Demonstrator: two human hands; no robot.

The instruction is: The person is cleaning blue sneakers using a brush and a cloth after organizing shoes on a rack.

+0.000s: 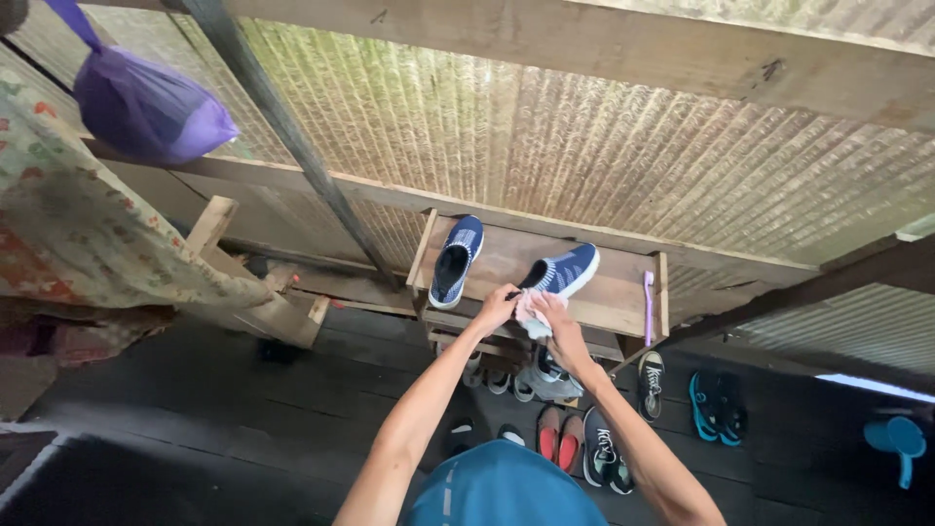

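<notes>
Behind everything, a wall of corrugated metal sheet (pixel 604 136) fills the upper part of the view, crossed by rough timber beams. Against its foot stands a wooden shoe rack (pixel 614 292), its top shelf a bare plank. At the left edge hangs a patterned cloth (pixel 68 224), and above it a purple plastic bag (pixel 146 107) dangles by its knotted handles. Dark floorboards (pixel 214 419) spread below, with several shoes lined up under and in front of the rack: a red pair (pixel 558 435), a black and white sneaker (pixel 651 382) and a teal pair (pixel 716 407) farther right.

On the top shelf lie two blue knit shoes with white soles. One blue shoe (pixel 456 259) rests near the shelf's left end, well apart from the hands. The other blue shoe (pixel 565 271) lies near the middle, its heel end towards the person. A purple toothbrush (pixel 648 307) lies at the shelf's right end.

Both bare arms reach forward to that middle shoe. The left hand (pixel 497 307) is closed on the shoe's heel rim, fingers curled over it. The right hand (pixel 553 314) is curled around a small pale rag (pixel 531 312), which appears to press against the heel, though at this size the contact is hard to make out. The two hands sit just beside each other, the rag between them.
</notes>
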